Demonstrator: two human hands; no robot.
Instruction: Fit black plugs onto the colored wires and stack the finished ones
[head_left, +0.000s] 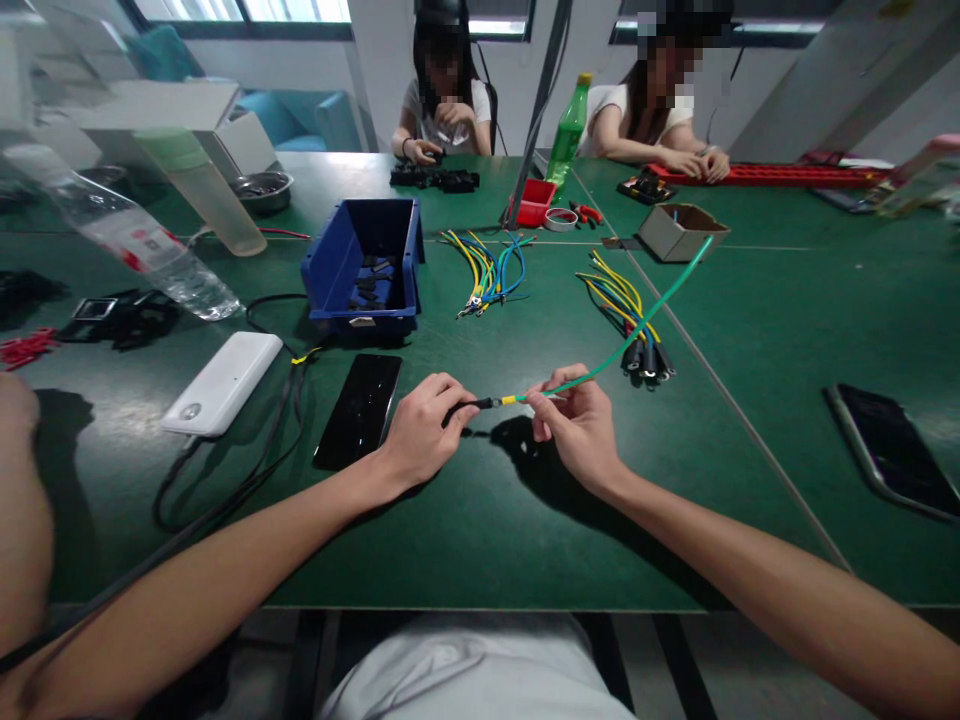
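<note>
My left hand [426, 428] pinches a small black sleeve [484, 404] between thumb and fingers. It meets the yellow-banded end [509, 400] of a green wire [651, 311]; whether the two are joined, I cannot tell. My right hand [583, 430] is closed on the wire just behind that band, and the wire's free end rises to the far right. Beyond my hands lie a bundle of yellow, blue and green wires [487, 268] with bare metal ends and another bundle [616, 290] ending in black sleeves [646, 360]. A blue bin [363, 322] holds several small black pieces.
Left of my hands are a black phone [360, 410], a white power bank [223, 384] with cables and a tilted water bottle [154, 245]. Another phone [896, 450] lies right. At the back stand a cardboard box [679, 240] and green bottle [568, 135]; two people sit opposite.
</note>
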